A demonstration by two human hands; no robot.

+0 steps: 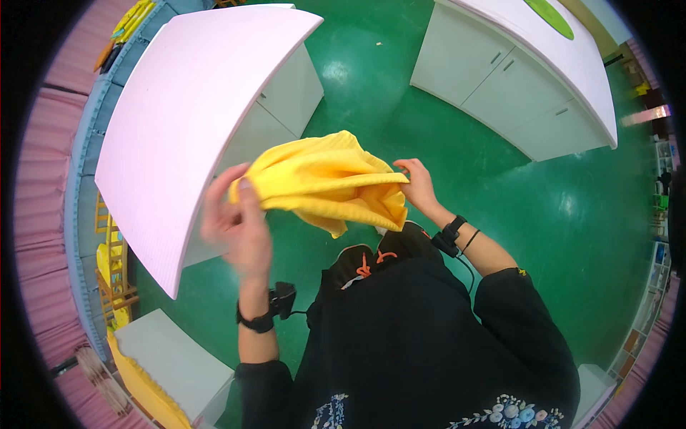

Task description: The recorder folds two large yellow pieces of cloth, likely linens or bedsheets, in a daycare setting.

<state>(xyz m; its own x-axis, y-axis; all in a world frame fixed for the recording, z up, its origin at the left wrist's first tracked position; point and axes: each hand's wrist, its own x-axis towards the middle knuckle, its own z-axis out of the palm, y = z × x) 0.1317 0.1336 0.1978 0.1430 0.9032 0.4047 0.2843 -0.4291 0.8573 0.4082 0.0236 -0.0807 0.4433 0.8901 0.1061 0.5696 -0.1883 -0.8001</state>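
Yellow cloth (325,182) hangs gripped between left hand (236,225) and right hand (416,184).

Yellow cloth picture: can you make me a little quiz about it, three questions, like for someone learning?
1. True or false: the yellow cloth lies flat on the pink-topped table.
2. Which hand pinches the cloth's edge near the wrist with the black band: A) left hand, B) right hand?
3. Fill in: the floor under the person is ____ in colour.

Key:
1. False; both hands hold it up in the air, in front of the table.
2. B.
3. Green.
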